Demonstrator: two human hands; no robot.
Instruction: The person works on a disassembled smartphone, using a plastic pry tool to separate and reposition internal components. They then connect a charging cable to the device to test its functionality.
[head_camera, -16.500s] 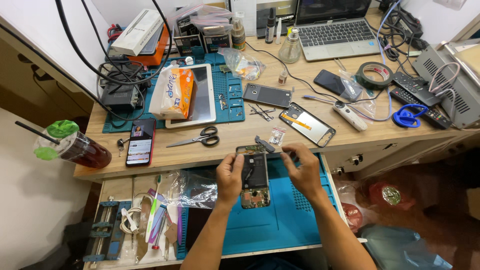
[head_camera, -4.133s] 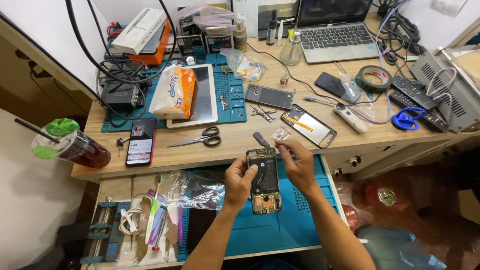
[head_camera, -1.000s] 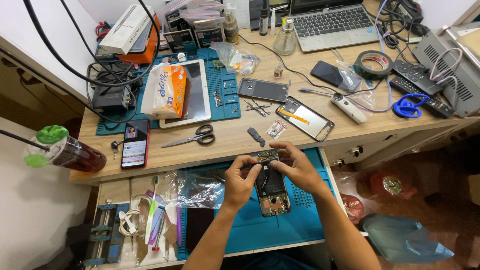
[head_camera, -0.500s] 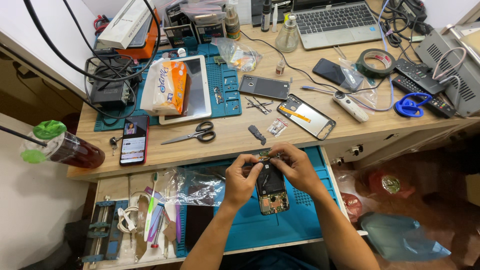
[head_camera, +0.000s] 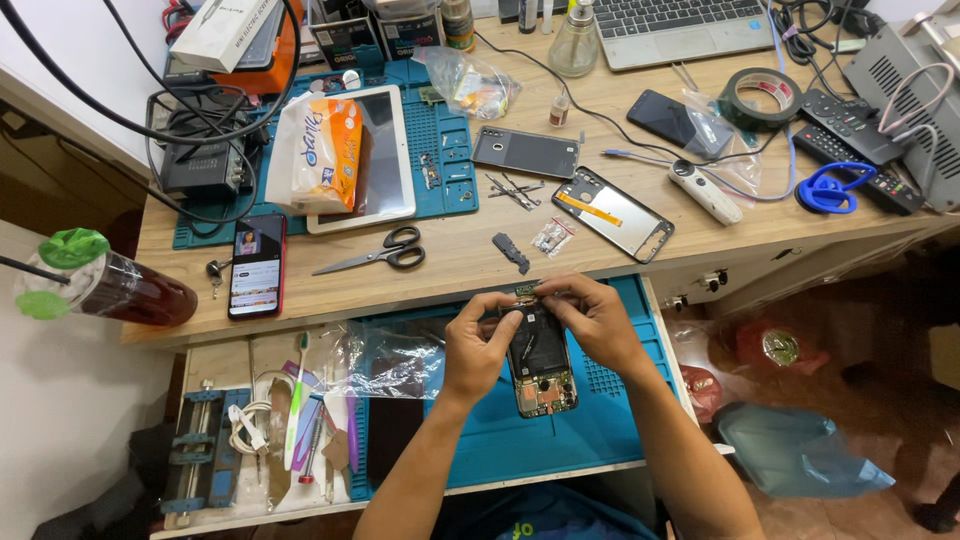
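Observation:
An opened phone (head_camera: 541, 362) with its back removed and its circuit boards showing lies on the blue mat (head_camera: 560, 440) of the pulled-out drawer. My left hand (head_camera: 478, 342) grips its left edge near the top. My right hand (head_camera: 592, 320) pinches the phone's top end, fingertips on the upper board. Whether a small part sits between those fingers is hidden.
On the desk above lie a small dark part (head_camera: 510, 251), a tiny bag (head_camera: 551, 237), a phone back frame (head_camera: 612, 213), tweezers (head_camera: 512, 190), scissors (head_camera: 374, 253), a red phone (head_camera: 256, 264) and a tablet (head_camera: 375, 160). A drink cup (head_camera: 105, 285) stands at left. A toothbrush (head_camera: 296, 400) and plastic bags lie in the drawer.
The view has drifted slightly. Both hands stay on the opened phone, and my right fingers have shifted a little at its top end.

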